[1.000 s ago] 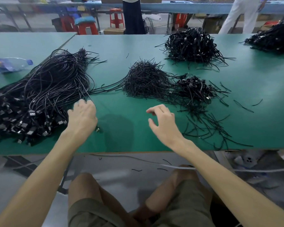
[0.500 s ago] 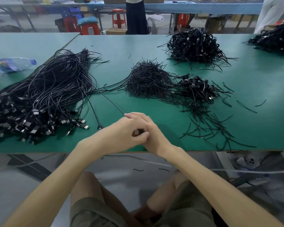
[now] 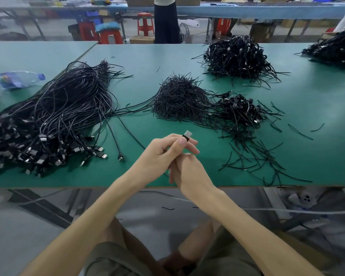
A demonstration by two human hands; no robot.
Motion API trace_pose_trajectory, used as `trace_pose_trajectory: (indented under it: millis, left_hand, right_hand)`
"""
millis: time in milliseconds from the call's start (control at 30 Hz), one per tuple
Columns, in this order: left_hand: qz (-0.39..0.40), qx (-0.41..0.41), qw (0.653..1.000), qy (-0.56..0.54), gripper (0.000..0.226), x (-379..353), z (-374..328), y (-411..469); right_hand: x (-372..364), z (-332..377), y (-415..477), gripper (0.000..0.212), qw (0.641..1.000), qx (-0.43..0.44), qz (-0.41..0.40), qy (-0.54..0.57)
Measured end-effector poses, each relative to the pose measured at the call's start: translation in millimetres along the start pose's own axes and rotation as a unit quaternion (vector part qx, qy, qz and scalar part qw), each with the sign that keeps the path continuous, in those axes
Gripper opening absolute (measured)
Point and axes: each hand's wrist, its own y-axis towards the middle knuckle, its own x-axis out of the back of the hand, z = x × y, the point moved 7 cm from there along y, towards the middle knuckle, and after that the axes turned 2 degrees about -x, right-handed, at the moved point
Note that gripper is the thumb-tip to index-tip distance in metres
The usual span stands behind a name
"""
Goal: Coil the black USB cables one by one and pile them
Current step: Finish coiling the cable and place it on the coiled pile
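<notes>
My left hand [image 3: 157, 156] pinches the silver plug end of a black USB cable [image 3: 187, 134] above the table's front edge. My right hand [image 3: 189, 172] sits under and against the left hand, its fingers closing on the same cable just below the plug; the left hand hides much of it. The cable's cord [image 3: 127, 132] trails left toward the big bundle of uncoiled cables [image 3: 54, 116]. A small pile of coiled cables [image 3: 241, 112] lies to the right of the hands.
A heap of thin black ties [image 3: 179, 98] lies mid-table, with loose ties [image 3: 257, 156] scattered right of my hands. More coiled piles [image 3: 235, 56] lie further back. A plastic bottle [image 3: 16, 79] lies far left. The green table [image 3: 317, 108] ends just below my wrists.
My left hand left the bundle and came to the right hand with one cable. Both hands then rose slightly, and the plug now sticks out above the fingers.
</notes>
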Motion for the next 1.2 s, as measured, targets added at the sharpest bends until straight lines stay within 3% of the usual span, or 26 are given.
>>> trace_pose_trajectory:
  millis: [100,200,267,333,400,433,467,500,567,700,833,1067,1200]
  left_hand:
    - [-0.008,-0.034,0.999,-0.04,0.043,7,-6,-2]
    - [-0.014,-0.054,0.966,-0.253,0.038,13,-16,-2]
    - [-0.016,-0.036,0.924,-0.381,0.038,22,-17,2]
    - [0.007,0.009,0.92,-0.392,0.041,27,-11,2]
    - [0.063,0.031,0.968,-0.242,0.042,25,-3,-2]
    - [0.096,0.024,0.991,-0.094,0.042,21,2,-5]
    - [0.122,0.011,0.989,0.082,0.039,16,9,-8]
    - [0.135,0.001,0.962,0.235,0.035,12,17,-10]
    - [0.103,-0.011,0.925,0.366,0.029,10,30,-12]
    - [-0.046,0.009,0.982,0.183,0.031,16,50,-15]
    - [-0.026,0.01,0.999,0.043,0.023,-3,52,-13]
    - [-0.012,0.016,0.999,-0.049,0.024,-2,48,-12]
    - [-0.043,0.054,0.982,-0.178,0.036,0,58,-18]
  right_hand:
    - [0,0,-3,0.014,0.996,-0.004,0.021,0.082]
    - [6,0,-5,0.027,0.98,0.004,0.039,0.194]
    - [4,-8,-7,0.039,0.983,0.0,0.074,0.171]
    - [9,-19,-6,0.045,0.989,0.015,0.09,0.115]
    - [23,-25,-2,0.049,0.993,0.028,0.076,0.084]
    - [30,-27,1,0.052,0.994,0.029,0.061,0.088]
    - [38,-28,4,0.054,0.993,0.02,0.046,0.104]
    - [44,-31,6,0.057,0.99,0.001,0.035,0.134]
    - [50,-34,9,0.061,0.97,-0.048,0.017,0.238]
    - [45,-22,8,0.057,0.916,-0.086,0.01,0.392]
    - [36,-15,4,0.056,0.893,-0.085,-0.009,0.442]
    - [39,-1,0,0.055,0.93,-0.031,-0.024,0.365]
    - [40,7,-4,0.051,0.959,0.019,-0.02,0.282]
